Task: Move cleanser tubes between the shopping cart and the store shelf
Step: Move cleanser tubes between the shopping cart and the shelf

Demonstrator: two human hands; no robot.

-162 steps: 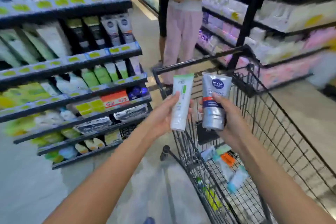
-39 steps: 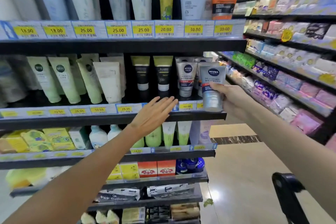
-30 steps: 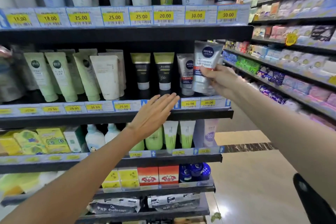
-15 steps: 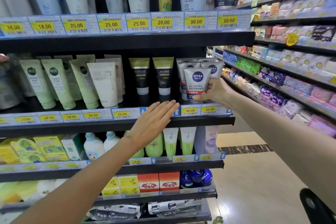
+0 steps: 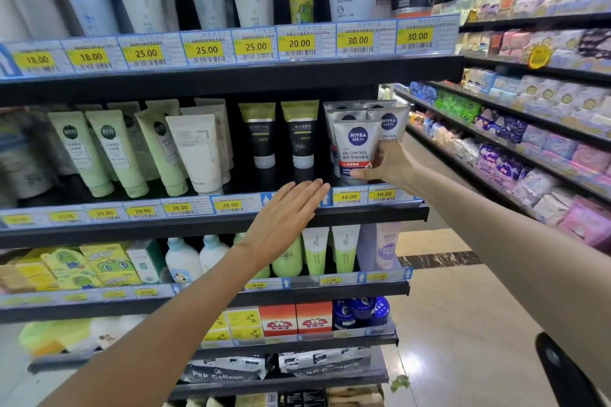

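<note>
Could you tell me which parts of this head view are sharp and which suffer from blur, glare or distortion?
Head view: the Nivea Men tube in the right hand and the yellow price tags read sharply; the far left shelf products are blurred; wide-angle distortion bends the shelf edges; the floor shows soft glare.

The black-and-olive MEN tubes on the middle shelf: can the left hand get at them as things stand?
Probably yes. The left hand is open and holds nothing, hovering at the shelf edge just below the black-and-olive MEN tubes, with nothing between them.
</note>
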